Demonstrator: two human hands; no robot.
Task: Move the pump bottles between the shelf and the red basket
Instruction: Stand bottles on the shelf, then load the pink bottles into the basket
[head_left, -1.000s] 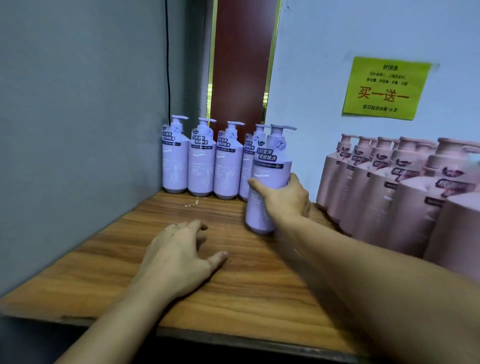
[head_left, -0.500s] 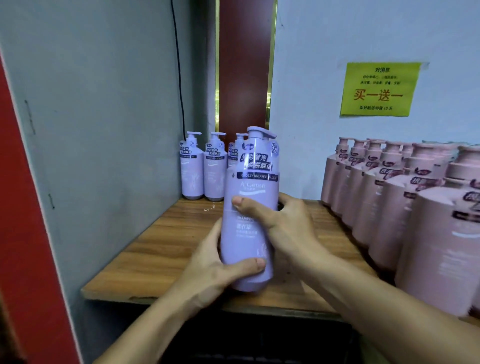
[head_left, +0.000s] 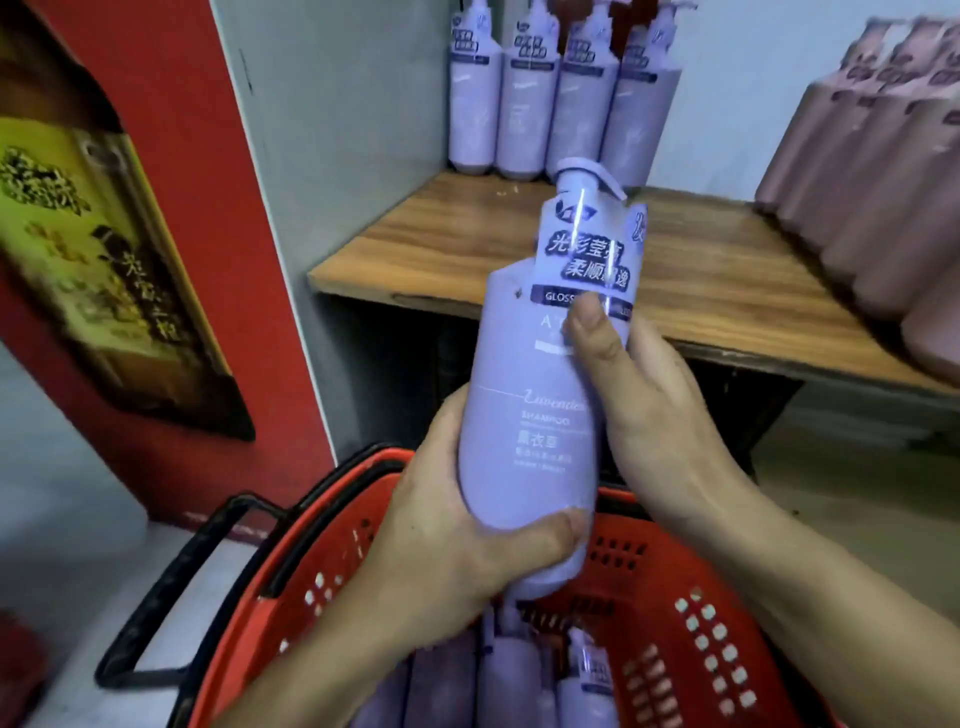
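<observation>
Bottle: a lilac pump bottle (head_left: 535, 415) is held in the air, nearly upright with its pump head tipped a little to the right, in front of the shelf edge and above the basket.
Left hand: the left hand (head_left: 457, 540) cups the bottle's lower end, palm against its left side, thumb laid across the front near the base, fingers curled behind out of view.
Right hand: the right hand (head_left: 649, 410) grips the bottle's right side higher up, thumb pressed on the front label, fingers wrapped around the back.
Basket: the red basket (head_left: 691, 613) sits directly under the bottle, black handle down on the left, with several lilac bottles (head_left: 498, 675) lying inside.
Shelf: on the wooden shelf (head_left: 467, 244), four lilac bottles (head_left: 550, 104) stand in a row at the back corner; pink bottles (head_left: 872, 171) crowd the right side.
</observation>
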